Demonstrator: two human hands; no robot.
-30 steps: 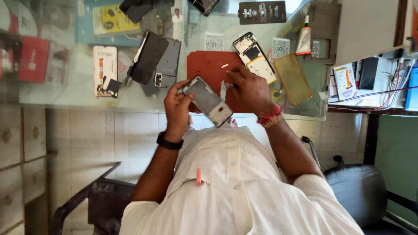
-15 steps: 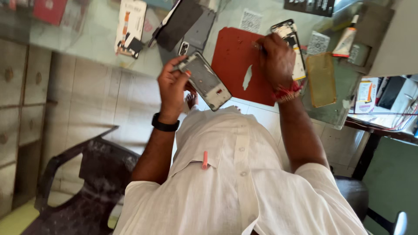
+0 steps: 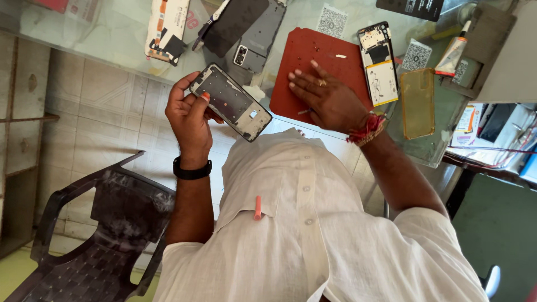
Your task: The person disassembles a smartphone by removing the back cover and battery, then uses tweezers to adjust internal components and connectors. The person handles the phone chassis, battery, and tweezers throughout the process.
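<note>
On the red mat (image 3: 313,61), at one o'clock from the phone frame (image 3: 230,102) gripped in the left hand (image 3: 189,116), the flat, empty right hand (image 3: 327,98) should press lightly, sparing the loose screws.

A bare phone frame (image 3: 230,102) is gripped in the left hand (image 3: 190,120), held up off the worktop and tilted on a diagonal. It is a dark, rectangular shell with its inner side turned to the camera (small cut-outs and a pale patch near one end can be made out). The red work mat (image 3: 313,61) is pressed flat under the right hand (image 3: 330,100), fingers spread, with one small tool pinned beneath the palm.
</note>
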